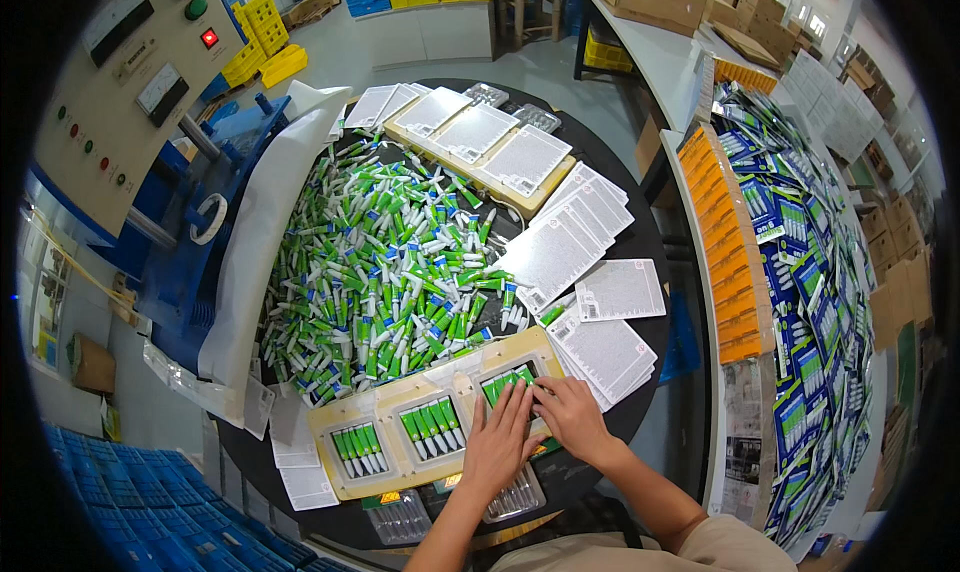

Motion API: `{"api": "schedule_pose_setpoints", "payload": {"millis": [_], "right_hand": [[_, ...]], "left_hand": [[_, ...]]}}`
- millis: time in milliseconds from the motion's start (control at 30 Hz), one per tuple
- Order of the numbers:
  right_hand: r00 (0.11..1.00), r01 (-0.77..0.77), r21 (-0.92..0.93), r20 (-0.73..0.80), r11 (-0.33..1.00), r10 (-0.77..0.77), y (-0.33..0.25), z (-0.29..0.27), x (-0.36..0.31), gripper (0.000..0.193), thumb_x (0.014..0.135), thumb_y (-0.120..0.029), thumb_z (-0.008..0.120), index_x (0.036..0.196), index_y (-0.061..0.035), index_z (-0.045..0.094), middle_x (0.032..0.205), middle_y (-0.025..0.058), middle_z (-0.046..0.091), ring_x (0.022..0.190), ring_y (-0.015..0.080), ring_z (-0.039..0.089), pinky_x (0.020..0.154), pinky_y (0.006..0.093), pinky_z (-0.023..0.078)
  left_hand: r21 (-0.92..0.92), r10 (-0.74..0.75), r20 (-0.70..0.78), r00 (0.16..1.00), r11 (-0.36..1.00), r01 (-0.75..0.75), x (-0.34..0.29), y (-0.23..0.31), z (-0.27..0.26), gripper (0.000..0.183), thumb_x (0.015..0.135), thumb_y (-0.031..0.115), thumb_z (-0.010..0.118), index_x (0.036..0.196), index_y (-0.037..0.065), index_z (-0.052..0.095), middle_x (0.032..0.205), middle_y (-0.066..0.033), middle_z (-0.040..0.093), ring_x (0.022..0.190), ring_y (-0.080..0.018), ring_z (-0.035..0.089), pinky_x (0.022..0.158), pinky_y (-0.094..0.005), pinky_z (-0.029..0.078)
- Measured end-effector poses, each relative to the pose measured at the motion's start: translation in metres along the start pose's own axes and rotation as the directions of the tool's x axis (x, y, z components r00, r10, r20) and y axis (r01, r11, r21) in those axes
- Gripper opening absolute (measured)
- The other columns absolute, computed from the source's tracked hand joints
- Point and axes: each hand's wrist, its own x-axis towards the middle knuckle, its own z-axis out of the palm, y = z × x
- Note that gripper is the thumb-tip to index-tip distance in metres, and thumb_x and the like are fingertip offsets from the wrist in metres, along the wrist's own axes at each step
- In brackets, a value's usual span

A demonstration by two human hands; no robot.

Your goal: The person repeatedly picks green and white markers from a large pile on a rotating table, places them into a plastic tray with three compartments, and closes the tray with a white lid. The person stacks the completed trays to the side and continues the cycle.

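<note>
A long cream fixture (395, 469) with three square windows lies at the near edge of the round black table. Small green-and-white glue tubes (432, 427) stand side by side in its left and middle windows. Over the right window, my left hand (498, 442) rests with fingers stretched across the tubes (497, 385) there. My right hand (577, 419) touches the same row from the right, fingers extended and partly overlapping the left hand's fingertips. Both hands hide part of that window. Beyond the fixture spreads a big heap of loose tubes (375, 262).
A second fixture (520, 198) bearing white cards stands at the far side. Card stacks (610, 357) lie at right, clear plastic blisters (400, 520) at the near edge. A machine with a control panel (130, 82) stands left; a bin of packaged tubes (800, 302) sits right.
</note>
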Motion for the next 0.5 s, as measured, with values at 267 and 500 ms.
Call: {"api": "schedule_pose_setpoints", "payload": {"millis": [267,500], "right_hand": [[0.985,-0.12,0.039,-0.12,0.992,0.124,0.036,-0.028,-0.004,0.029,0.086,-0.001,0.063,0.115,-0.0001,0.067,0.12,0.0167,0.067,0.107,0.0356,0.063,0.095,0.0454,0.049],[0.983,-0.156,-0.187,-0.124,0.97,0.134,0.086,-0.081,0.008,0.044,0.079,0.004,0.059,0.123,-0.0012,0.066,0.125,0.0174,0.065,0.117,0.0368,0.061,0.101,0.046,0.048]], "left_hand": [[0.014,0.065,0.049,0.997,0.998,-0.066,0.007,-0.007,-0.006,0.077,0.099,0.054,0.054,0.156,0.007,0.037,0.165,-0.0072,0.032,0.153,-0.0223,0.029,0.124,-0.0572,0.017],[-0.026,0.103,0.116,0.988,0.995,-0.1,0.015,-0.017,-0.009,0.078,0.1,0.055,0.051,0.158,0.007,0.034,0.166,-0.0075,0.03,0.154,-0.0228,0.027,0.125,-0.0558,0.015]]}}
